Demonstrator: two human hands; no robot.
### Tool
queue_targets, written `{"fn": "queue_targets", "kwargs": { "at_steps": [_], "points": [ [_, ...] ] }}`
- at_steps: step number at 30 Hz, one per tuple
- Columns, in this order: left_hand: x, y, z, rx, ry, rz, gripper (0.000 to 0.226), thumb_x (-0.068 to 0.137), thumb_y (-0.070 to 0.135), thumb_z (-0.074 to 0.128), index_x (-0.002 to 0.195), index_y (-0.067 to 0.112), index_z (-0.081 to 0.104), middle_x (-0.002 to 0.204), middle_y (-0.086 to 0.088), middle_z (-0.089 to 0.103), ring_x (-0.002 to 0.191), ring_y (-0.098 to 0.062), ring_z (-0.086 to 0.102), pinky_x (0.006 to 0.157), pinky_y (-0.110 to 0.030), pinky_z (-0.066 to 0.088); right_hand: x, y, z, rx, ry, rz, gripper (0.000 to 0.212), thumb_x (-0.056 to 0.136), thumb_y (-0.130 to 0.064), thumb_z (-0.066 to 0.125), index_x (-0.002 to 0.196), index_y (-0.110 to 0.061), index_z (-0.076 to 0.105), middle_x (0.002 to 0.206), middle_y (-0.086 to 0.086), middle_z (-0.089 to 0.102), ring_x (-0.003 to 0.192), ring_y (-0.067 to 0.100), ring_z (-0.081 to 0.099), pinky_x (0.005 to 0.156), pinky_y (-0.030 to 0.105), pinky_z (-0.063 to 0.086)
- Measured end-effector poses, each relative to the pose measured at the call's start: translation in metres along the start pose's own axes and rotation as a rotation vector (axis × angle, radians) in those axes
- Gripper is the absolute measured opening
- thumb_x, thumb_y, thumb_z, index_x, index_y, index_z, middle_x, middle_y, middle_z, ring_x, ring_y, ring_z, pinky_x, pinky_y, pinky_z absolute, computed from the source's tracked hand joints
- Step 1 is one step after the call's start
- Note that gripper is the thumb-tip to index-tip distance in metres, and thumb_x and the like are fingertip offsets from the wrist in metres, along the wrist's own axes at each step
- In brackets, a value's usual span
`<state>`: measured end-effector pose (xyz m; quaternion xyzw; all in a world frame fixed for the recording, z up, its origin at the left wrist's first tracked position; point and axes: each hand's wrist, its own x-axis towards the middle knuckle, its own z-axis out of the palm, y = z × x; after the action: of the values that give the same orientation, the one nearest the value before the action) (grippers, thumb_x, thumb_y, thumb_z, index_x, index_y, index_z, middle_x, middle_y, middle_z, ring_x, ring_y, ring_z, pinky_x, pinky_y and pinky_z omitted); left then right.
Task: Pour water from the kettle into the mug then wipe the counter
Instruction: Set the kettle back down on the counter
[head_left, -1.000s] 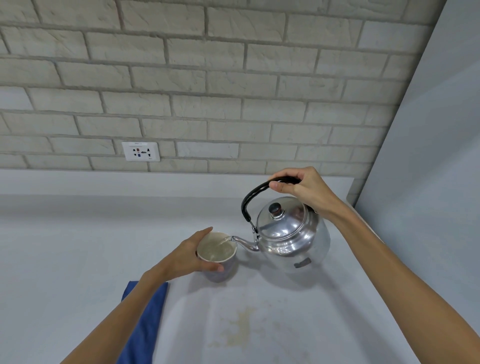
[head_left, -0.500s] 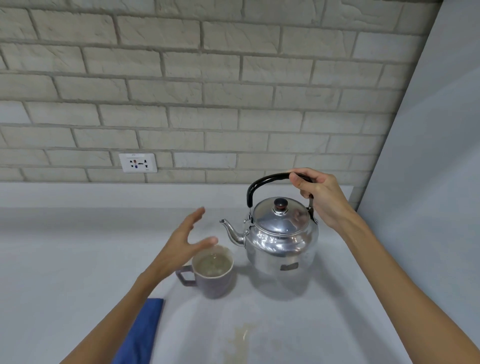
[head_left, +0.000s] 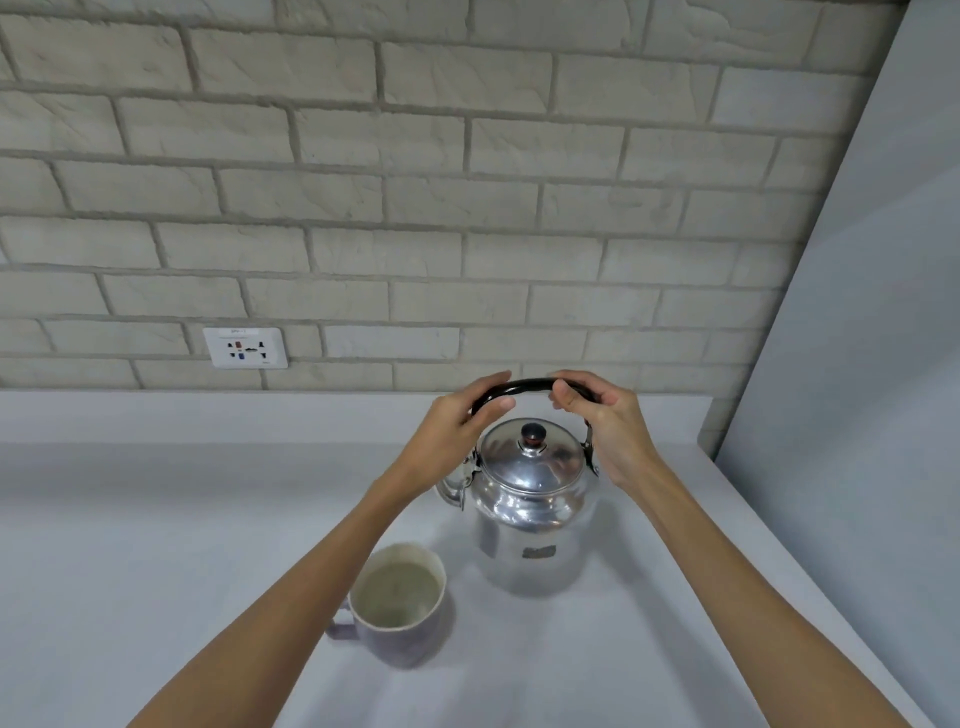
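Steel kettle (head_left: 530, 499), label unreadable

Shiny metal kettle (head_left: 530, 499), matt counter (head_left: 156, 519)

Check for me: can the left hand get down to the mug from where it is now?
Probably yes. The left hand grips the kettle handle, and the mug stands uncovered right below that forearm, with nothing between them.

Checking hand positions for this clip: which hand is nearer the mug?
Left. The left hand grips the kettle handle above and behind the mug; the right hand grips it farther right.
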<state>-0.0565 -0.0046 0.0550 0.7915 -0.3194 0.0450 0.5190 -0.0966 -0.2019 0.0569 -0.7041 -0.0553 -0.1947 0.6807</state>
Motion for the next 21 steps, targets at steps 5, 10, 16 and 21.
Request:
{"fn": "queue_targets", "kwargs": {
  "at_steps": [5,10,16,21],
  "points": [
    [0.011,-0.029,0.015,-0.099,0.008,-0.069,0.031,0.096,0.026,0.05,0.123,0.015,0.058,0.107,-0.015,0.069,0.104,-0.024,0.064,0.092,-0.037,0.053,0.014,0.04,0.003,0.053,0.023,0.047,0.01,0.075,-0.027,0.073,0.085,-0.028,0.076,0.081,-0.008,0.075,0.084,0.005,0.067,0.074,0.012,0.05],
    [0.024,-0.054,0.021,-0.108,-0.006,-0.138,0.025,0.096,0.019,0.049,0.117,0.01,0.059,0.109,-0.013,0.069,0.107,-0.027,0.062,0.096,-0.043,0.05,0.028,0.072,0.005,0.059,0.041,0.104,0.017,0.084,-0.011,0.069,0.083,-0.027,0.076,0.083,-0.007,0.076,0.085,0.005,0.068,0.072,0.011,0.049],
    [0.039,-0.076,0.026,-0.079,0.0,-0.16,0.024,0.096,0.018,0.049,0.117,0.009,0.059,0.109,-0.008,0.07,0.108,-0.018,0.063,0.099,-0.042,0.047,0.044,0.093,0.007,0.064,0.044,0.12,0.013,0.082,-0.014,0.072,0.086,-0.025,0.075,0.085,-0.009,0.076,0.085,0.004,0.068,0.073,0.011,0.049],
    [0.049,-0.089,0.028,-0.067,0.008,-0.157,0.023,0.096,0.016,0.049,0.116,0.01,0.06,0.107,-0.005,0.07,0.108,-0.02,0.063,0.096,-0.037,0.047,0.054,0.105,0.008,0.041,0.065,0.122,0.014,0.082,-0.014,0.071,0.086,-0.027,0.075,0.081,-0.012,0.075,0.08,-0.001,0.067,0.07,0.008,0.048]
  ]
}}
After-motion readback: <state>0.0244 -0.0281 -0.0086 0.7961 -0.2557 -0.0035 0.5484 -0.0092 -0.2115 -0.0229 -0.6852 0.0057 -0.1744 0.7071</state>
